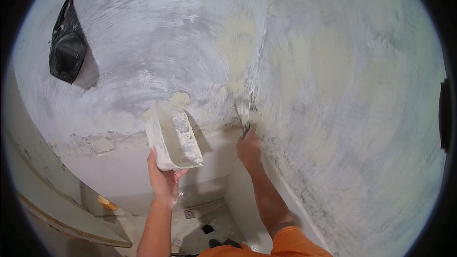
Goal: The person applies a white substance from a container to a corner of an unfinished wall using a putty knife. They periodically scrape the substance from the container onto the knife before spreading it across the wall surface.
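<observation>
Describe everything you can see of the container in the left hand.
The container is a pale, open, roughly box-shaped tub, plastic by the look of it. Whitish smears coat its side, and the right-hand rim looks ragged and crusted. It is tilted, its open side showing toward the camera, in front of the smeared wall. The left hand grips its lower end; whether it touches the wall is unclear.

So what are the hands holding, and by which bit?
The left hand holds a smeared whitish tub by its lower end; the right hand holds a blurred scraper-like tool by its dark handle.
</observation>
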`<state>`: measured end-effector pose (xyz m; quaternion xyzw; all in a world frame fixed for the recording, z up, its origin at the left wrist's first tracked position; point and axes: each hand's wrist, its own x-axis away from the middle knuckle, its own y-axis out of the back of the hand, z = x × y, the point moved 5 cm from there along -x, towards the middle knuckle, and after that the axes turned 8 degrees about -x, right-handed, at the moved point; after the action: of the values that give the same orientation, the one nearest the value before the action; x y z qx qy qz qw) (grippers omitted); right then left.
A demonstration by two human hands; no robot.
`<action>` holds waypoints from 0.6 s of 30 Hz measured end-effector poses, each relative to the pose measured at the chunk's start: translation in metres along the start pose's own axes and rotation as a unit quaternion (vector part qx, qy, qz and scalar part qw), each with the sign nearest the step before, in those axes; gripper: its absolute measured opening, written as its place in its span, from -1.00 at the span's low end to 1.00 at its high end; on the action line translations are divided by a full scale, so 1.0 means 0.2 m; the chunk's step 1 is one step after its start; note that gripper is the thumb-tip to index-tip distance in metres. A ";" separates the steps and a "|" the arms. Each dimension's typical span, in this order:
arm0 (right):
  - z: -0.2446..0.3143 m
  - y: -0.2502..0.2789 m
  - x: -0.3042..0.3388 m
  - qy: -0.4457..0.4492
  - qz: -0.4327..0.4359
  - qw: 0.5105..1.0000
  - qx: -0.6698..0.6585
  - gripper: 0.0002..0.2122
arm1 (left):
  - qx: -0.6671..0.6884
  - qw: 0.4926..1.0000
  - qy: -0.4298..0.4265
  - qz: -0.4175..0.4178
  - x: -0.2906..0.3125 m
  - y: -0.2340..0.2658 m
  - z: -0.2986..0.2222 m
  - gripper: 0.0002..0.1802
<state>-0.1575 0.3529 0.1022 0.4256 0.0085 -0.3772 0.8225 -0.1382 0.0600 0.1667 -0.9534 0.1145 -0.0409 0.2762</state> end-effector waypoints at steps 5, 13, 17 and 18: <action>0.54 0.46 -0.42 0.085 -0.108 0.988 -0.067 -0.36 | -0.010 1.000 -0.004 -0.013 -0.02 0.06 0.00 -0.22; -0.19 -0.36 -0.34 0.166 -0.149 0.974 0.041 -0.50 | -0.009 0.999 -0.017 -0.051 -0.05 0.08 0.10 -0.24; -0.38 -0.67 0.12 -0.064 0.115 0.991 0.024 -0.49 | -0.008 0.999 0.017 -0.027 -0.10 0.16 0.15 -0.24; -0.39 -0.63 0.17 -0.063 0.117 0.991 0.032 -0.49 | -0.008 0.999 0.028 -0.021 -0.10 0.16 0.17 -0.24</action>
<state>-0.1881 0.3418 -0.0459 0.4249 -0.1052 -0.3043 0.8460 -0.1593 0.0553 0.1203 -0.9563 0.1028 -0.0722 0.2639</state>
